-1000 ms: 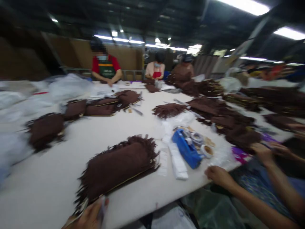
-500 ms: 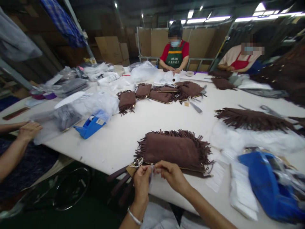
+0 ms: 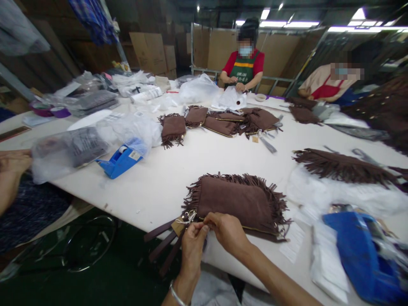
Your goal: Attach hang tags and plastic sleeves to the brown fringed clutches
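Note:
A brown fringed pouch (image 3: pixel 234 197) lies flat on the table in front of me, its gold zip along the near edge. My left hand (image 3: pixel 193 244) is closed in a pinch at the pouch's near left corner. Fingertips of my right hand (image 3: pixel 228 231) are pinched together right beside it, at the zip edge. What sits between the fingers is too small and hidden to make out. Brown straps (image 3: pixel 161 236) hang over the table edge left of my hands, with a tan tag (image 3: pixel 177 226) on a white string next to them.
A blue tape dispenser (image 3: pixel 119 160) stands left of centre, near plastic bags (image 3: pixel 86 146) at a neighbour's hand (image 3: pixel 12 165). A larger blue dispenser (image 3: pixel 357 250) and white packets (image 3: pixel 328 259) lie at right. More brown pouches (image 3: pixel 219 123) lie farther back. Two co-workers sit across the table.
The translucent strip seen between my hands is now out of sight. My hands are closer together at the zip edge. The neighbour's hand at left moved further left, and the view shifted slightly.

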`<control>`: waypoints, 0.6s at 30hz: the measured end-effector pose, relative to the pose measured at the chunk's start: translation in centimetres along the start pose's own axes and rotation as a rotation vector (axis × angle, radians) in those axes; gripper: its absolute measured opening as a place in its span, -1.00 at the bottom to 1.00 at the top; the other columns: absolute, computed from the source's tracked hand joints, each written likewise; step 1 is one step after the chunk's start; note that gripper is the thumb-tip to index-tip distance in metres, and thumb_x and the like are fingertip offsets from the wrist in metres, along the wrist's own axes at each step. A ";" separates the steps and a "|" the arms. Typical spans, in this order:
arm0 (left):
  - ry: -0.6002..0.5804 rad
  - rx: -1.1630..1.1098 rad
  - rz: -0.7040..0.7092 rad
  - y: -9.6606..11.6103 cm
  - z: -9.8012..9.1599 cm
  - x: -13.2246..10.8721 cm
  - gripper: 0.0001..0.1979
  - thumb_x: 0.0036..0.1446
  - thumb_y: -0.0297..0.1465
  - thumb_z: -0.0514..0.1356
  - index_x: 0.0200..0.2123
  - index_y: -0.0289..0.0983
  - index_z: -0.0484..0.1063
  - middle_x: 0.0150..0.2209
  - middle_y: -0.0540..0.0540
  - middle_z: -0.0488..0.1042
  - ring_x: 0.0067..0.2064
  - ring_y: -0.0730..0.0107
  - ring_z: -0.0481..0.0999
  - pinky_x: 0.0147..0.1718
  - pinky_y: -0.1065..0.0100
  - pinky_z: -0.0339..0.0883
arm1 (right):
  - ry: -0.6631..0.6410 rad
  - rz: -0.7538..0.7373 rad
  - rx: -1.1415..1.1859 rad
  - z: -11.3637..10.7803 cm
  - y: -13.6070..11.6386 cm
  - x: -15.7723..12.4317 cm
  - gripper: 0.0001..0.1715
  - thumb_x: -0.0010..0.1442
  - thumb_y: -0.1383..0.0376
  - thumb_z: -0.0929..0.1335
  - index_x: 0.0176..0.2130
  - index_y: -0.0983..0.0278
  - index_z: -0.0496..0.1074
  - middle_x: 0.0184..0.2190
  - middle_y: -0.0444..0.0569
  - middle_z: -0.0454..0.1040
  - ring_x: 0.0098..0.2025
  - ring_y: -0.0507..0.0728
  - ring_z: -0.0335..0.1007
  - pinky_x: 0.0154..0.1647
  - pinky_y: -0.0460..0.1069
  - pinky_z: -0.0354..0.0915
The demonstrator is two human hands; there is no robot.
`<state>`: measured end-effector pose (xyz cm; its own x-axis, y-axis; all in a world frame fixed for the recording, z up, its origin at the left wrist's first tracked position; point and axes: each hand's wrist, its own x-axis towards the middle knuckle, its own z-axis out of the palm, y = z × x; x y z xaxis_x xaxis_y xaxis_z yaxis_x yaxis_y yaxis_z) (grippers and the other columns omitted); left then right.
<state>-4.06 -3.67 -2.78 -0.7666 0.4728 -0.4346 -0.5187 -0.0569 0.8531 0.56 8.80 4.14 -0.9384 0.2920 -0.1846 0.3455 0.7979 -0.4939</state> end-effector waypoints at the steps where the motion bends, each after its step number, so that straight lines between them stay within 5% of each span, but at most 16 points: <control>1: 0.006 -0.004 -0.013 0.1 0.0 0.0 -0.68 -0.06 -0.21 0.34 -0.29 -0.31 0.47 -0.30 -0.13 0.55 -0.30 0.33 0.49 -0.31 0.39 0.31 | -0.023 -0.011 -0.043 -0.3 -0.2 0.2 -0.74 0.19 0.38 0.25 -0.20 0.13 0.48 -0.31 -0.07 0.57 -0.26 0.11 0.47 -0.32 -0.10 0.17; 7: 0.091 -0.053 -0.087 0.8 0.3 0.3 -0.69 -0.14 -0.21 0.37 -0.46 -0.32 0.44 -0.54 -0.01 0.44 -0.50 0.46 0.37 -0.50 0.45 0.19 | -0.119 -0.091 -0.236 -1.7 -1.3 1.2 -0.81 0.20 0.38 0.24 -0.24 0.23 0.43 -0.34 0.03 0.56 -0.31 0.16 0.48 -0.38 -0.07 0.16; 18: 0.054 -0.094 -0.108 1.3 0.2 -0.1 -0.76 -0.08 -0.27 0.32 -0.40 -0.33 0.46 -0.49 -0.02 0.45 -0.48 0.47 0.38 -0.48 0.45 0.19 | -0.143 -0.141 -0.193 -2.0 -0.9 1.5 -0.81 0.20 0.37 0.25 -0.26 0.19 0.45 -0.35 -0.03 0.57 -0.32 0.12 0.46 -0.38 -0.08 0.12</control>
<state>-4.57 -3.60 -1.57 -0.7222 0.4329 -0.5395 -0.6305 -0.0912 0.7708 -1.14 9.61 5.98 -0.9625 0.1044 -0.2504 0.1916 0.9150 -0.3550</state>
